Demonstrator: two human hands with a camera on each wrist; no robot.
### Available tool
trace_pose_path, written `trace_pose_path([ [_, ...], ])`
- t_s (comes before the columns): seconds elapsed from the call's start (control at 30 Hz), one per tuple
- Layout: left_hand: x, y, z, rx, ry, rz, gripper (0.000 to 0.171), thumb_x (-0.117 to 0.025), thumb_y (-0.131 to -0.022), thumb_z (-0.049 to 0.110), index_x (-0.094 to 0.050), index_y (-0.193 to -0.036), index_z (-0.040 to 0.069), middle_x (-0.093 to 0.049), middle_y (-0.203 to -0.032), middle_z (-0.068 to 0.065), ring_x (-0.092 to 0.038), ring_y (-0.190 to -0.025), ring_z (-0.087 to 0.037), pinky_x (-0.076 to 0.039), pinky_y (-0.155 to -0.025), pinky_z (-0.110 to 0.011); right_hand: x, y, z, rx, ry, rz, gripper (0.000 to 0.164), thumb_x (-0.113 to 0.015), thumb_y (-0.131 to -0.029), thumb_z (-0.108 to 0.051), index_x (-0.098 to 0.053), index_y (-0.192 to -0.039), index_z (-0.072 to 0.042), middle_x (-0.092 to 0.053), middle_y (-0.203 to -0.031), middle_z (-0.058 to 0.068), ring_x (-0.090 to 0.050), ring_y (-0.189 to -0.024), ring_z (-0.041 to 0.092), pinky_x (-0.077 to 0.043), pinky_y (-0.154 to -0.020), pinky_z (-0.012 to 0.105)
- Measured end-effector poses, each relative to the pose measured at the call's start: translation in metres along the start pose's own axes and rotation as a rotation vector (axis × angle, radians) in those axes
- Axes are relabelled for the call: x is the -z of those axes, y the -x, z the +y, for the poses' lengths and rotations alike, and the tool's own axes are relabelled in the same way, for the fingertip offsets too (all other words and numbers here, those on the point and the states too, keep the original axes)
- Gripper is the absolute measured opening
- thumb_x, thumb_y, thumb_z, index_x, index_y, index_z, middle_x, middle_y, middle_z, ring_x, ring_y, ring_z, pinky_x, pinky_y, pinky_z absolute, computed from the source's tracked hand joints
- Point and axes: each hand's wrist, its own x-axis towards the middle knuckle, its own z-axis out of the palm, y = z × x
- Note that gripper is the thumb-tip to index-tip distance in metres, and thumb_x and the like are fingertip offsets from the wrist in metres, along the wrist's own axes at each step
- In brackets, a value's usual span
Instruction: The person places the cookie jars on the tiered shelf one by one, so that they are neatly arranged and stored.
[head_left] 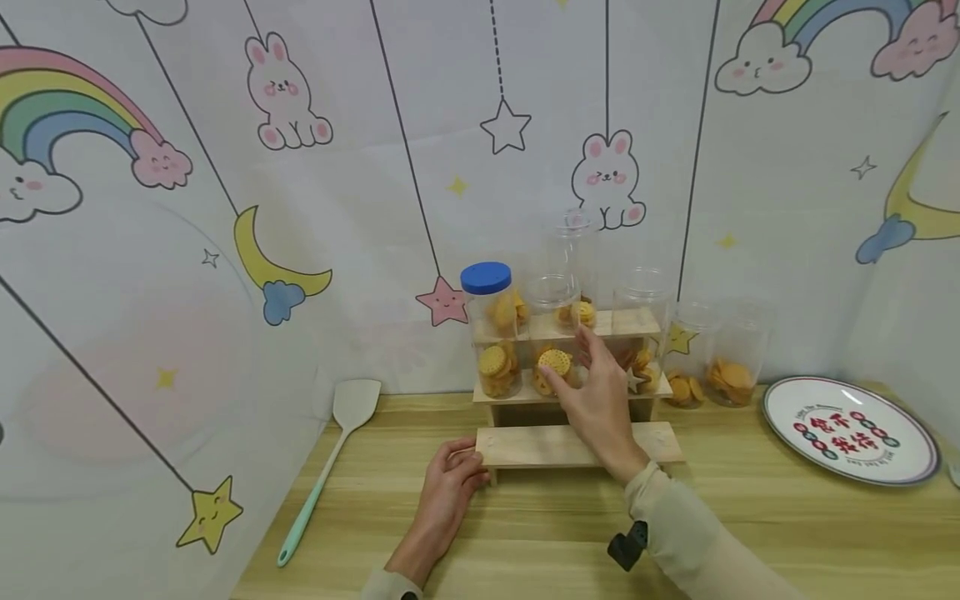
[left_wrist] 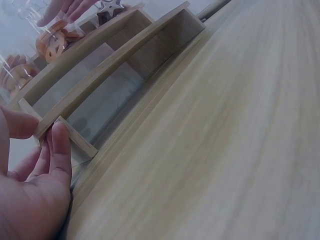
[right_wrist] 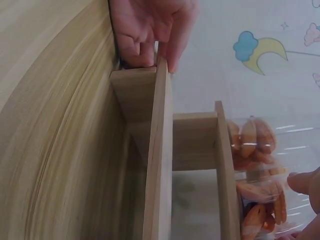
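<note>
And here's the clear jar (head_left: 553,333), just right of centre in the frame, standing at the middle tier of the stepped wooden rack (head_left: 525,450), with yellow biscuits (head_left: 555,361) in its lower part. In comes the right hand (head_left: 600,408) from the lower right, fingers curved round that jar, thumb across its near side! Lower down, the left hand (head_left: 448,496) has the left end of the bottom board, and the left wrist view shows it neatly: thumb above, fingers tucked beneath, a proper pinch.

Just left of the handled jar stands a jar with a blue lid (head_left: 486,278), biscuits inside; to its right, another clear jar (head_left: 641,292). A tall jar (head_left: 573,258) rises behind, up on the top tier. Right of the rack, two more jars (head_left: 738,358) side by side on the desk (head_left: 525,542), then a white plate (head_left: 795,402) with red characters, far right. Over to the left lies a spatula (head_left: 356,404), pale green handle towards the lower left. Behind everything, a backdrop (head_left: 360,208) of rainbows, rabbits and stars!
</note>
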Motion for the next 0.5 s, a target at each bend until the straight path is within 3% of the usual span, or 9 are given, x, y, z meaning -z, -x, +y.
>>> trace_pose_path([
  [0.5, -0.001, 0.000, 0.002, -0.006, 0.005, -0.008, 0.051, -0.070, -0.096, 0.021, -0.042, -0.133, 0.000, -0.060, -0.105, -0.004, -0.065, -0.092, -0.016, -0.058, -0.087, -0.029, 0.011, 0.006, -0.012, 0.029, 0.061, 0.009, 0.082, -0.081, -0.087, -0.024, -0.037, -0.153, -0.001, -0.050, -0.149, 0.022, -0.059, -0.126, 0.040, -0.055, -0.097, 0.053],
])
